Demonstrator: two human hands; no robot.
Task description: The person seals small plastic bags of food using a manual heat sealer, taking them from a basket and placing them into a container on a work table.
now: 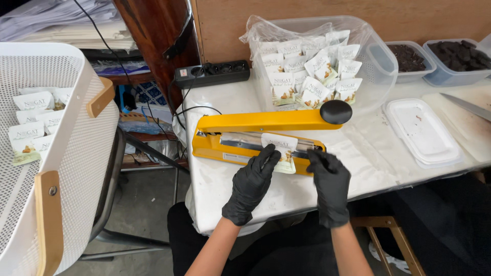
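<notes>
Both gloved hands are held at the sealer: the left hand (251, 184) is laid with fingers spread over the lower left of a small white pouch (280, 149), and the right hand (330, 185) is rested at the pouch's right edge, fingers curled against the front of the machine; whether the pouch is actually pinched by that hand cannot be told. Going from the left, a white mesh basket (76, 148) is seen on a chair, and a handful of similar pouches (30, 128) are already laid in it, which are judged to be the finished ones. Next comes a black power strip (212, 74) at the back of the table (225, 189). At the middle, the yellow sealer (261, 135) is seen with its arm raised and its black knob (335, 111) up, so the pouch now placed across the sealing bar is judged not yet pressed. Behind it, a clear tub (381, 69) is still well filled with pouches (312, 69), taken to be awaiting their turn, so the greater part of the work appears to be left. Further right, a white lid (422, 130) is lain flat, two containers of dark pieces (434, 59) are stood at the wall, and a knife blade (465, 106) is rested on a board at the edge.
</notes>
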